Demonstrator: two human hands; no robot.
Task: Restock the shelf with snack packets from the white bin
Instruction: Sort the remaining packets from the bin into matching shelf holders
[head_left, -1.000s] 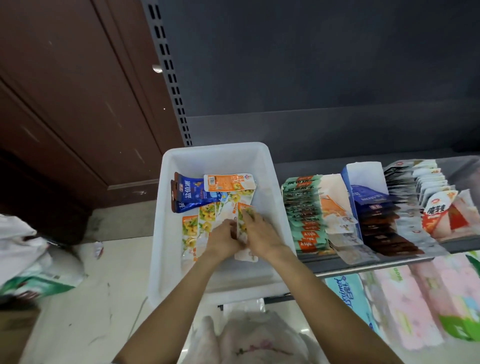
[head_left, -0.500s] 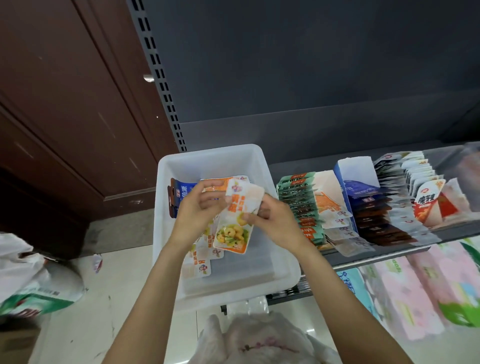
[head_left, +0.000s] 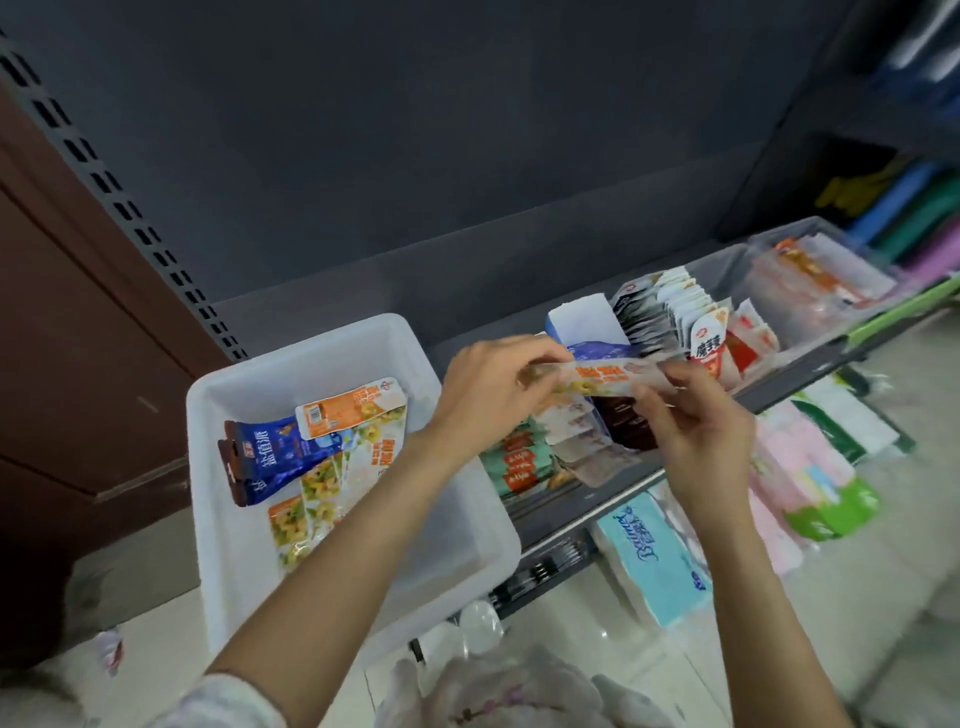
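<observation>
The white bin (head_left: 244, 582) sits at the shelf's left end and holds several orange-and-yellow snack packets (head_left: 317, 491) and blue packets (head_left: 270, 457). My left hand (head_left: 488, 395) and my right hand (head_left: 696, 415) together hold a small stack of orange-and-white snack packets (head_left: 602, 376), one hand pinching each end. The stack hovers above the rows of packets standing on the grey shelf (head_left: 587, 506), just in front of a blue-and-white carton (head_left: 582, 325).
Rows of green (head_left: 519, 462), dark and white packets (head_left: 665, 306) fill the shelf, with a clear bin (head_left: 810, 280) at its right end. Tissue packs (head_left: 649, 551) lie on the lower level. A perforated upright (head_left: 130, 218) and brown panel stand at left.
Both hands lifted a stack of packets out of the white bin and carried it to the right, over the shelf's rows. The camera view swung right with them.
</observation>
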